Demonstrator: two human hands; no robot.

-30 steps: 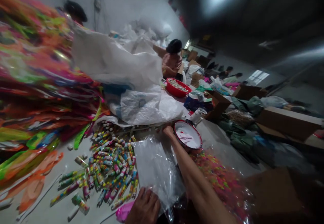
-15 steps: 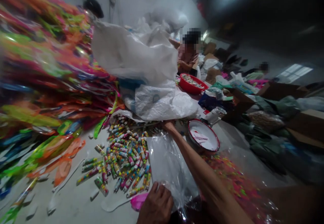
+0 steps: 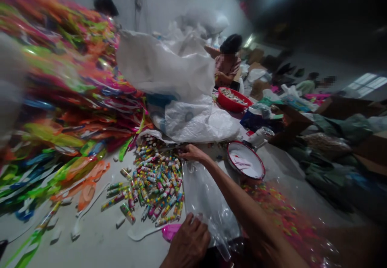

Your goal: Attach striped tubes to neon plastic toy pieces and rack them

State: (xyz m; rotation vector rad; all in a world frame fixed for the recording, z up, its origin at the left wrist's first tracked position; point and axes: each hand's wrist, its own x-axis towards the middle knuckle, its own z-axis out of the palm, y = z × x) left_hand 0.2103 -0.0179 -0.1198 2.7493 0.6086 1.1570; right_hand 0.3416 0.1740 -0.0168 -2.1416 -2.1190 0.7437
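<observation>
The left hand [image 3: 189,246] lies near the bottom edge, its fingers curled down on the near end of a clear plastic bag [image 3: 205,199]; the grip presses the thin, shiny film flat, but whether it pinches it I cannot tell. The bag is long and wrinkled and stretches away across the pale floor [image 3: 99,243]. The right hand [image 3: 192,153] reaches out at the bag's far end, fingers loosely spread, touching the edge of the pile of small tubes [image 3: 154,183]; if it holds one is too blurred to tell. The tubes are short cylinders with bright printed wrappers, lying in a loose heap just left of the bag. A pink piece [image 3: 171,231] lies beside the left hand. To the right stands a round enamel bowl [image 3: 246,165], white inside with a red rim. Behind are a large white woven sack [image 3: 169,70], a red basin [image 3: 232,100] and a seated person [image 3: 228,64]. Glossy, colourful strips [image 3: 66,98] are heaped on the left.
</observation>
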